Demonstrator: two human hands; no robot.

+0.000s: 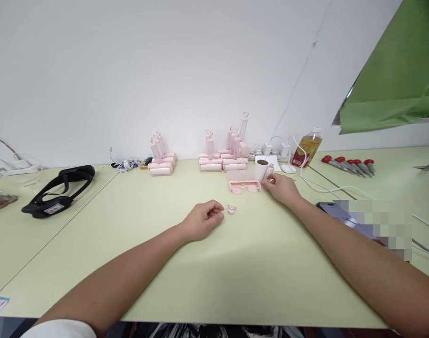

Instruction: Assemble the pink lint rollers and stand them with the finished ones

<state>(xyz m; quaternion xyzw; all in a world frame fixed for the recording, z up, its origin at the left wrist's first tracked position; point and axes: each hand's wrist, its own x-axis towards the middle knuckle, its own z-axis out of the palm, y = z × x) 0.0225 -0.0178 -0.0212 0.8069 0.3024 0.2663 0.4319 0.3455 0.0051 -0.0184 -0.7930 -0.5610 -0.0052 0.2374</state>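
My left hand [203, 219] rests on the table, its thumb and index finger apart with nothing between them. Just right of its fingertips lies a small pale-pink piece [231, 209] with a rounded shape. The fingers of my right hand [283, 188] are closed on a small clear pinkish tube [270, 171], held upright beside a white cylinder [261, 170] with a dark opening. Left of these is an open pink case [244, 184] with round pink parts at its front; its clear lid leans up behind.
Pink boxes [210, 166] with upright pink bottles [236, 146] line the wall, as does another group [161, 166]. A drink bottle [308, 146], white cables [320, 188], red-handled tools [348, 165] and a phone [341, 216] are right. A black head strap [59, 192] lies left.
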